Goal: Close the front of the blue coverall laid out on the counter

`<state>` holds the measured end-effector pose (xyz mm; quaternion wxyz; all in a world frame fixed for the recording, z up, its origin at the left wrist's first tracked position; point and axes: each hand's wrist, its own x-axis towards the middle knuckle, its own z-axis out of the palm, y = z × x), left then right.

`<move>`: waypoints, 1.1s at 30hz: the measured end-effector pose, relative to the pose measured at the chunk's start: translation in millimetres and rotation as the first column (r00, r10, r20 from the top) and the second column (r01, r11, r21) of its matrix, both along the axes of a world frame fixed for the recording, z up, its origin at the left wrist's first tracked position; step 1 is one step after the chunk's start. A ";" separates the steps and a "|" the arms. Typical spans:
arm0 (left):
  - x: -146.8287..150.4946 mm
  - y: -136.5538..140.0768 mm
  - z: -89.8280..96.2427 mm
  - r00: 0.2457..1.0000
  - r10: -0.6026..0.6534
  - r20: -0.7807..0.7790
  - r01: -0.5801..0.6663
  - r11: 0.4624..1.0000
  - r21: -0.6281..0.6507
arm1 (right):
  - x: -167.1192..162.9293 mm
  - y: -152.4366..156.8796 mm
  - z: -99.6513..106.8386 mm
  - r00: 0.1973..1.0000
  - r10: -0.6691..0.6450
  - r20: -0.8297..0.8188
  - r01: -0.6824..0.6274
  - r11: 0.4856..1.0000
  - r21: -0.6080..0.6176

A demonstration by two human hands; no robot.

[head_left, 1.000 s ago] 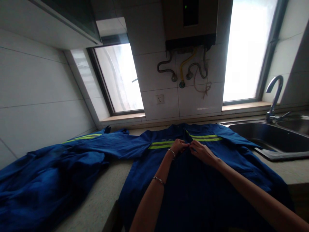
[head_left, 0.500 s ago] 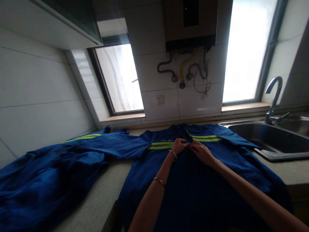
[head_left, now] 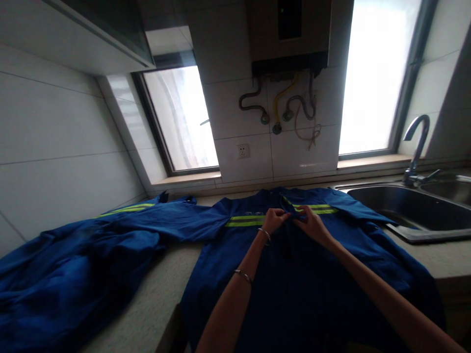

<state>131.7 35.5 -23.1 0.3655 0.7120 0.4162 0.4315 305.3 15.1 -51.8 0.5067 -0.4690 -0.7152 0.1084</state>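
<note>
Blue work jacket flat on counter, front up, under both forearms; left hand and right hand pinch front placket just below yellow reflective stripe, fingertips nearly touching; second blue garment heaped left of left hand; sink right of right hand
</note>
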 end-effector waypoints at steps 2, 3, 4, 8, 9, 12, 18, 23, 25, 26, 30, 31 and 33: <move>0.5 -2.8 2.5 1.000 0.012 -0.006 -0.012 0.999 -0.046 | 5.1 3.1 -1.4 0.994 0.056 -0.094 -0.063 0.995 -0.074; 0.5 -5.0 4.2 1.000 0.015 -0.018 -0.016 0.997 -0.078 | 6.7 4.2 -1.4 0.987 0.082 -0.140 -0.096 0.991 -0.096; 0.2 -7.9 6.1 0.999 0.012 -0.034 -0.016 0.993 -0.116 | 7.7 5.0 -1.0 0.979 0.102 -0.179 -0.122 0.987 -0.106; -5.8 -27.1 12.0 0.984 -0.100 -0.147 0.056 0.958 -0.280 | 7.2 5.4 2.4 0.954 0.119 -0.274 -0.149 0.985 -0.092; -8.1 -33.7 12.3 0.970 -0.159 -0.184 0.094 0.943 -0.320 | 6.7 5.1 3.0 0.949 0.116 -0.293 -0.145 0.986 -0.080; -14.6 -54.3 9.8 0.891 -0.364 -0.270 0.234 0.880 -0.412 | 6.3 4.6 2.9 0.935 0.119 -0.335 -0.146 0.988 -0.057; -17.2 -77.3 2.8 0.874 -0.432 -0.222 0.291 0.832 -0.473 | 7.6 -6.6 11.2 0.965 0.086 -0.247 -0.101 0.994 -0.047; -14.4 -76.2 0.6 0.919 -0.378 -0.111 0.291 0.840 -0.458 | 2.7 -63.0 24.9 0.997 0.002 0.073 -0.011 0.991 0.131; -13.3 -75.0 -1.0 0.930 -0.360 -0.074 0.294 0.849 -0.439 | -1.1 -95.3 22.2 0.976 0.009 0.219 -0.040 0.990 0.137; -12.7 -74.6 -1.8 0.937 -0.344 -0.058 0.286 0.853 -0.437 | -2.8 -110.7 18.8 0.957 0.009 0.290 -0.051 0.989 0.137; -9.7 -74.1 -3.4 0.960 -0.276 -0.049 0.226 0.866 -0.446 | -6.7 -151.9 1.7 0.885 -0.032 0.465 -0.041 0.988 0.147; -9.0 -74.1 -3.6 0.963 -0.266 -0.053 0.215 0.869 -0.446 | -7.0 -156.0 -1.4 0.876 -0.043 0.481 -0.034 0.988 0.151; -7.8 -74.3 -3.8 0.966 -0.253 -0.058 0.201 0.868 -0.454 | -7.5 -158.1 -4.8 0.860 -0.053 0.507 -0.031 0.987 0.157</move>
